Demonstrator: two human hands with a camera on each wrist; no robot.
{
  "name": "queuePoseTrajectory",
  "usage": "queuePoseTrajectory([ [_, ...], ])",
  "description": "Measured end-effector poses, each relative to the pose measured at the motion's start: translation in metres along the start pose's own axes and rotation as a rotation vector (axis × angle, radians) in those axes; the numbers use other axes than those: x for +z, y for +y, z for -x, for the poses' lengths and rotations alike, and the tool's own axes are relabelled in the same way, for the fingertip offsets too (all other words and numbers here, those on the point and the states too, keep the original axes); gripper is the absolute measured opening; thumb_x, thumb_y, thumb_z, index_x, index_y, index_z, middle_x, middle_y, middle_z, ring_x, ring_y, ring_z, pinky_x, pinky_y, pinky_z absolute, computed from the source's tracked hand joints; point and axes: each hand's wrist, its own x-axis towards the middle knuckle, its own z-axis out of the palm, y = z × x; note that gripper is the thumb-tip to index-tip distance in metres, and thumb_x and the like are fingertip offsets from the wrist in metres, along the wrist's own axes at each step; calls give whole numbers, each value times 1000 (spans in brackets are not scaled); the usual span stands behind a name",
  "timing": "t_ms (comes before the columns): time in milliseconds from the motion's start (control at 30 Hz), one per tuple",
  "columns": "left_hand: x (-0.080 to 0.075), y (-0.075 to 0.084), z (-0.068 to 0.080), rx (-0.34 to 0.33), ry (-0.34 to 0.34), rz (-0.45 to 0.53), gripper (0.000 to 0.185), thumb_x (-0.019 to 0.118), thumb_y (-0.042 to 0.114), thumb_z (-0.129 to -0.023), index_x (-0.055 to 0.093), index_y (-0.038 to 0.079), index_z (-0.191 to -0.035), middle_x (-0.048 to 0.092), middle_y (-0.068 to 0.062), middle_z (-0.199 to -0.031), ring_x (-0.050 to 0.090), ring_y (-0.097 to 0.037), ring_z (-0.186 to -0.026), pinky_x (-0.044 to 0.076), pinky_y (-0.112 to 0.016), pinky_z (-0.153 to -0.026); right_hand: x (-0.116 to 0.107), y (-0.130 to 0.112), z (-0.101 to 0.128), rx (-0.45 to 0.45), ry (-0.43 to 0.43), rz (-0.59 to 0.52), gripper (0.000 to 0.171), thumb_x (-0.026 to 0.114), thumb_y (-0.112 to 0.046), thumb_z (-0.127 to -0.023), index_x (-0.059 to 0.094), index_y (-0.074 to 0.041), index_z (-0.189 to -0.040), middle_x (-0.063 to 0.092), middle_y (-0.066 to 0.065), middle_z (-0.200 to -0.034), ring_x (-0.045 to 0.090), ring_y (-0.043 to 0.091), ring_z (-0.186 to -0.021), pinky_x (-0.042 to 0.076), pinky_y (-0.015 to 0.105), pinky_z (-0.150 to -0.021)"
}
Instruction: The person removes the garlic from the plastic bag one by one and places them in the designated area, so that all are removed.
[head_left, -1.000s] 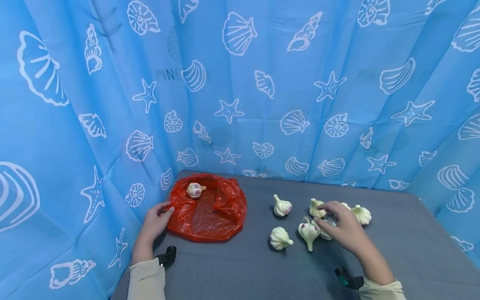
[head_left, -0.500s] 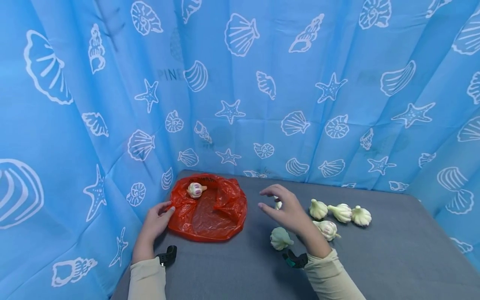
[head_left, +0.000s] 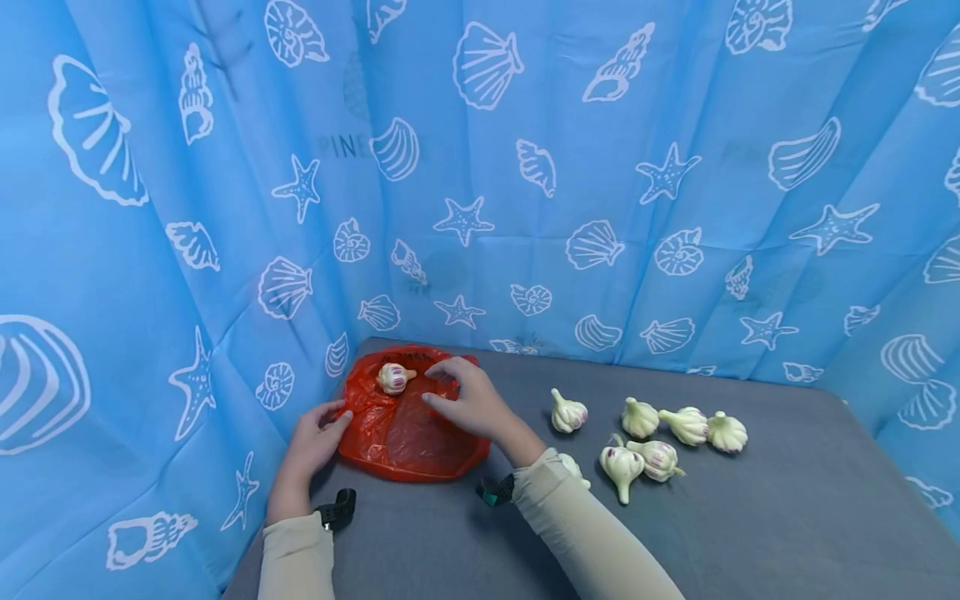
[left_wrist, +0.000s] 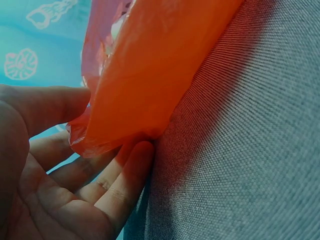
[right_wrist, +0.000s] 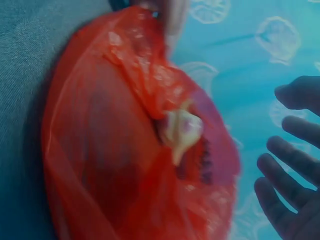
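My left hand (head_left: 311, 446) sits at the nine o'clock edge of the red plastic bag (head_left: 408, 429), which lies flat on the grey surface (head_left: 750, 517) near its far left corner. My thumb and fingers (left_wrist: 125, 172) pinch the bag's rim, so this grip is grasping the bag; the left wrist view shows the orange-red film (left_wrist: 150, 75) caught between thumb above and fingers below.

Inside the bag, at about eleven o'clock, lies one garlic bulb (head_left: 392, 378), its stem pointing toward three o'clock. The right wrist view shows it too (right_wrist: 181, 131), resting on the crumpled plastic (right_wrist: 100, 150).

My right hand (head_left: 468, 402) hovers over the bag's one o'clock part, just beside that bulb but apart from it. Its fingers (right_wrist: 287, 172) are spread and relaxed, the grip released and holding nothing.

Further toward three o'clock on the surface lie the loose garlic bulbs (head_left: 660, 437): one alone (head_left: 567, 412) nearest the bag, then a cluster of five close together, and one more (head_left: 574, 468) partly hidden behind my right sleeve (head_left: 592, 542).
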Motion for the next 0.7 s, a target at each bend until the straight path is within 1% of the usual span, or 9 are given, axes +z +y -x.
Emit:
queuePoseTrajectory([
  [133,-1,0,-1,-3,0,-3,58,54,32,-111,44,2,-159,46,-28,-160,49,-48,-145,44,-64,-118,21,2,-19,6,-28,9,37,75,-28,-99,68,-14,-132,68,4,-131,63,19,-119,57,44,-105],
  [267,-2,0,-1,-8,-1,0,58,54,33,-111,45,2,-159,47,-28,-160,49,-47,-144,44,-64,-118,39,4,-32,28,-46,18,43,75,-29,-99,65,-12,-137,66,7,-137,61,20,-124,55,42,-110],
  [400,-2,0,-1,-9,2,0,57,55,32,-111,46,2,-158,47,-28,-159,49,-47,-145,44,-63,-118,54,8,-37,53,-85,41,54,76,-30,-98,59,-12,-146,61,8,-144,59,24,-132,52,41,-116],
  [500,-2,-1,-2,2,7,-6,57,55,33,-111,47,1,-157,48,-28,-159,49,-47,-145,44,-63,-118,62,11,-40,72,-105,62,61,77,-30,-98,54,-14,-152,56,5,-151,56,24,-139,50,41,-118],
  [600,-2,-1,-2,9,12,-6,56,55,33,-111,49,1,-156,49,-28,-158,50,-47,-144,44,-62,-118,67,14,-42,89,-117,68,67,77,-29,-98,49,-15,-157,50,5,-160,52,23,-144,48,43,-120],
  [700,-1,-1,-1,15,11,-9,55,55,32,-111,49,0,-155,50,-29,-157,51,-47,-143,45,-62,-118,71,16,-45,102,-136,73,70,75,-29,-99,45,-16,-161,44,7,-166,47,25,-150,45,44,-123],
])
